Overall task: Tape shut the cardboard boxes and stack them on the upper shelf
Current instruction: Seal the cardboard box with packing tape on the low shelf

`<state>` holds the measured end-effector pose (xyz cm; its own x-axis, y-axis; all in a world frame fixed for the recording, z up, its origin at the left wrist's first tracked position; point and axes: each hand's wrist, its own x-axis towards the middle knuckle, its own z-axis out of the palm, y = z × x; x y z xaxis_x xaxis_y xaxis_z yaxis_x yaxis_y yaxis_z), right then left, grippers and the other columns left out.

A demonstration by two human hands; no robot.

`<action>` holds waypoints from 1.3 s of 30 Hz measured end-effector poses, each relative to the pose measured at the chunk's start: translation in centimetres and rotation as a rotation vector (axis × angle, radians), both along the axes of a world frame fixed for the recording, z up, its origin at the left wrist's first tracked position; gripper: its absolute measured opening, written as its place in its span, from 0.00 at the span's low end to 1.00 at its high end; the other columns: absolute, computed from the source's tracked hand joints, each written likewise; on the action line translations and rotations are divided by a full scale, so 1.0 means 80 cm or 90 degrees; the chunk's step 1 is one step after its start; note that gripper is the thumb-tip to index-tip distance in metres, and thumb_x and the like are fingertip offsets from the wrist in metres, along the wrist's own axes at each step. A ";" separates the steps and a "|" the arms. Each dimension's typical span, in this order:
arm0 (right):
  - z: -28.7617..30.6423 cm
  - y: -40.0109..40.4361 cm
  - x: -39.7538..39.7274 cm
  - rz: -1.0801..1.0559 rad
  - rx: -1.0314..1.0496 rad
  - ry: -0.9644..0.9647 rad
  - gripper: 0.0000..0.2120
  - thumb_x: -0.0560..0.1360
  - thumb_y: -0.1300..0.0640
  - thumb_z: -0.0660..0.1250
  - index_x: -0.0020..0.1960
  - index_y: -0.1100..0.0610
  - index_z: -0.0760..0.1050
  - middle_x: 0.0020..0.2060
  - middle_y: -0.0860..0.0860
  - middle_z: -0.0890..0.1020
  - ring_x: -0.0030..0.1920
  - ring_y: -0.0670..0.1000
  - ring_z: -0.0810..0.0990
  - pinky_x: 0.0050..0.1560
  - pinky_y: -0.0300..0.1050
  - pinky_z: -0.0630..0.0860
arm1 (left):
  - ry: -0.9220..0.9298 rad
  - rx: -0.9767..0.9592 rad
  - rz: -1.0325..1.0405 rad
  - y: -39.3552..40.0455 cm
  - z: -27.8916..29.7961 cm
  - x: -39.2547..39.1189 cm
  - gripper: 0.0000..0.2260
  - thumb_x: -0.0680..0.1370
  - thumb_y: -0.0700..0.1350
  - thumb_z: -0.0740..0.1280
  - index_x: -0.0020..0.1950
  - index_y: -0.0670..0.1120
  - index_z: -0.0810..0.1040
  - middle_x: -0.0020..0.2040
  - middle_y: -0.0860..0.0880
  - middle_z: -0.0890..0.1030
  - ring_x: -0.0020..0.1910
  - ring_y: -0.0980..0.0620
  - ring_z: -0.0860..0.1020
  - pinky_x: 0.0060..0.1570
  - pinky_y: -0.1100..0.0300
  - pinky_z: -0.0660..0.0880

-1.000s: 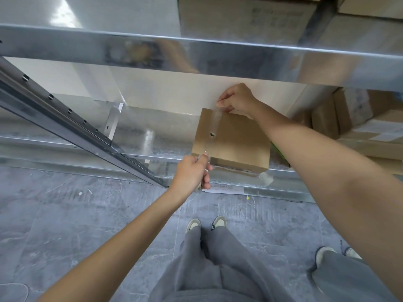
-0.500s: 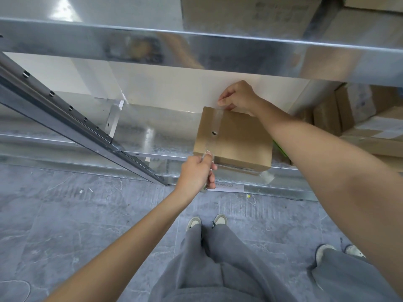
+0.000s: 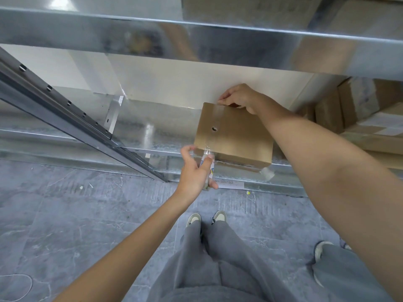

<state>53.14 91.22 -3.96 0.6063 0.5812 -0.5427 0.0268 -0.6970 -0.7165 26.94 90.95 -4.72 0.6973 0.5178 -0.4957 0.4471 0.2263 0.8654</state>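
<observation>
A small brown cardboard box [image 3: 239, 136] with a round hole in its top lies on the low metal shelf [image 3: 152, 136]. A strip of clear tape [image 3: 212, 118] runs across the box top past the hole. My right hand [image 3: 237, 98] pinches the tape's far end at the box's back edge. My left hand [image 3: 196, 171] grips a roll of clear tape [image 3: 209, 168] at the box's near edge, with the strip stretched from it. A loose tape end [image 3: 267, 172] hangs off the box's front right corner.
The upper shelf's metal beam [image 3: 196, 38] crosses the top, with boxes [image 3: 250, 9] above it. More cardboard boxes [image 3: 357, 110] stand on the low shelf at right. A slanted metal rail [image 3: 72, 118] runs at left. Grey floor, my legs and another person's feet [image 3: 322, 249] are below.
My left hand has drawn the tape roll down past the box's near edge, pulling the strip over the front. My right hand stays at the back edge.
</observation>
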 end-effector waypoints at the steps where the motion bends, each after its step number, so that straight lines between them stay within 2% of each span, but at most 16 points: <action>1: 0.000 0.000 0.001 0.000 -0.004 0.007 0.08 0.73 0.60 0.73 0.52 0.58 0.82 0.41 0.48 0.80 0.41 0.45 0.76 0.40 0.35 0.74 | -0.017 0.008 -0.017 0.001 -0.001 -0.001 0.17 0.82 0.47 0.61 0.68 0.58 0.58 0.38 0.36 0.72 0.23 0.44 0.77 0.43 0.44 0.79; 3: 0.000 0.001 0.001 0.006 -0.015 0.025 0.09 0.73 0.60 0.73 0.53 0.58 0.81 0.40 0.49 0.80 0.42 0.46 0.77 0.41 0.36 0.75 | -0.031 0.008 -0.048 0.004 -0.002 -0.001 0.23 0.83 0.47 0.60 0.73 0.65 0.57 0.39 0.35 0.74 0.24 0.43 0.79 0.43 0.44 0.80; 6: 0.004 0.003 0.003 0.024 -0.045 0.068 0.07 0.75 0.60 0.71 0.54 0.56 0.81 0.43 0.50 0.80 0.50 0.50 0.77 0.52 0.43 0.77 | -0.027 0.001 -0.064 0.008 -0.007 -0.002 0.24 0.83 0.48 0.60 0.75 0.66 0.58 0.39 0.43 0.75 0.26 0.44 0.80 0.44 0.45 0.80; 10: 0.009 0.004 0.006 0.037 -0.101 0.136 0.11 0.78 0.61 0.67 0.59 0.55 0.80 0.57 0.53 0.80 0.59 0.55 0.76 0.64 0.51 0.74 | -0.041 -0.028 -0.060 0.011 -0.011 -0.005 0.24 0.83 0.47 0.62 0.75 0.67 0.60 0.39 0.40 0.76 0.27 0.42 0.81 0.44 0.46 0.81; 15: 0.011 0.007 0.002 0.030 -0.146 0.160 0.13 0.76 0.63 0.66 0.58 0.54 0.81 0.59 0.54 0.79 0.61 0.57 0.77 0.63 0.55 0.75 | -0.060 -0.063 -0.046 0.013 -0.013 -0.006 0.24 0.83 0.47 0.62 0.74 0.66 0.62 0.36 0.42 0.78 0.29 0.38 0.81 0.39 0.50 0.82; 21: 0.003 0.009 0.002 0.013 -0.174 0.122 0.14 0.71 0.60 0.73 0.56 0.54 0.83 0.53 0.55 0.81 0.53 0.56 0.80 0.57 0.56 0.78 | -0.068 -0.079 -0.041 0.013 -0.017 -0.006 0.24 0.82 0.46 0.62 0.74 0.66 0.62 0.36 0.41 0.78 0.29 0.38 0.81 0.37 0.53 0.81; 23: -0.004 0.012 0.002 0.008 -0.175 0.068 0.14 0.70 0.58 0.73 0.56 0.58 0.82 0.52 0.56 0.82 0.53 0.58 0.81 0.57 0.54 0.78 | -0.069 -0.079 -0.042 0.013 -0.018 -0.005 0.24 0.82 0.46 0.62 0.74 0.67 0.62 0.35 0.42 0.78 0.29 0.38 0.81 0.40 0.47 0.82; 25: -0.012 0.014 -0.001 0.029 -0.174 -0.050 0.15 0.73 0.58 0.70 0.58 0.62 0.80 0.54 0.58 0.81 0.56 0.60 0.80 0.55 0.48 0.76 | -0.070 -0.082 -0.042 0.013 -0.018 -0.006 0.24 0.82 0.46 0.63 0.73 0.68 0.63 0.36 0.44 0.78 0.30 0.37 0.81 0.42 0.44 0.82; 27: -0.019 0.011 -0.005 0.048 -0.141 -0.175 0.13 0.75 0.61 0.66 0.58 0.64 0.80 0.56 0.59 0.81 0.58 0.59 0.79 0.56 0.46 0.74 | -0.073 -0.089 -0.046 0.013 -0.017 -0.006 0.24 0.82 0.46 0.63 0.73 0.68 0.63 0.37 0.43 0.78 0.31 0.37 0.81 0.41 0.48 0.82; 29: -0.021 0.002 -0.011 0.037 -0.041 -0.235 0.10 0.77 0.64 0.63 0.52 0.66 0.82 0.53 0.60 0.83 0.55 0.58 0.80 0.56 0.43 0.74 | -0.075 -0.098 -0.053 0.016 -0.016 -0.007 0.24 0.82 0.46 0.63 0.73 0.68 0.63 0.39 0.41 0.78 0.31 0.38 0.81 0.39 0.53 0.81; 31: -0.017 -0.014 -0.018 0.029 0.057 -0.246 0.14 0.81 0.60 0.59 0.52 0.67 0.80 0.53 0.60 0.83 0.56 0.57 0.80 0.58 0.44 0.73 | -0.077 -0.109 -0.066 0.022 -0.015 -0.009 0.25 0.81 0.46 0.64 0.74 0.67 0.63 0.41 0.39 0.77 0.31 0.42 0.82 0.37 0.58 0.81; 32: -0.015 -0.025 -0.022 0.058 0.071 -0.260 0.17 0.83 0.56 0.56 0.57 0.65 0.78 0.58 0.59 0.81 0.60 0.56 0.78 0.62 0.44 0.70 | -0.077 -0.112 -0.076 0.025 -0.015 -0.010 0.25 0.81 0.46 0.65 0.74 0.66 0.63 0.42 0.38 0.78 0.31 0.43 0.82 0.36 0.62 0.80; 34: -0.014 -0.049 -0.029 0.176 0.054 -0.302 0.21 0.84 0.49 0.52 0.72 0.59 0.69 0.71 0.53 0.71 0.72 0.51 0.67 0.70 0.40 0.59 | -0.067 -0.104 -0.102 0.033 -0.012 -0.012 0.26 0.81 0.47 0.66 0.74 0.65 0.62 0.41 0.40 0.80 0.31 0.42 0.83 0.35 0.68 0.78; 35: -0.017 -0.060 -0.033 0.247 0.034 -0.321 0.24 0.84 0.47 0.52 0.76 0.57 0.62 0.75 0.51 0.65 0.75 0.49 0.61 0.72 0.39 0.54 | -0.062 -0.096 -0.117 0.037 -0.011 -0.012 0.26 0.81 0.48 0.66 0.74 0.65 0.62 0.41 0.40 0.81 0.32 0.41 0.83 0.35 0.68 0.78; 37: -0.023 -0.079 -0.038 0.381 -0.018 -0.400 0.29 0.83 0.44 0.51 0.79 0.56 0.51 0.79 0.49 0.54 0.78 0.47 0.51 0.75 0.42 0.48 | -0.056 -0.079 -0.142 0.045 -0.008 -0.011 0.26 0.80 0.48 0.66 0.75 0.64 0.63 0.42 0.38 0.82 0.32 0.41 0.83 0.36 0.69 0.77; 39: -0.029 -0.090 -0.042 0.451 -0.063 -0.494 0.33 0.82 0.39 0.48 0.80 0.54 0.42 0.79 0.48 0.46 0.78 0.46 0.44 0.77 0.48 0.43 | -0.049 -0.068 -0.159 0.049 -0.004 -0.010 0.26 0.80 0.47 0.67 0.74 0.64 0.63 0.44 0.37 0.82 0.32 0.43 0.83 0.35 0.70 0.76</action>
<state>49.80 84.06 -6.28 0.3470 0.9127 -0.2159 0.8774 -0.3973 -0.2689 26.14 94.89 -5.06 0.8343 0.2737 -0.4785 0.4341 0.2090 0.8763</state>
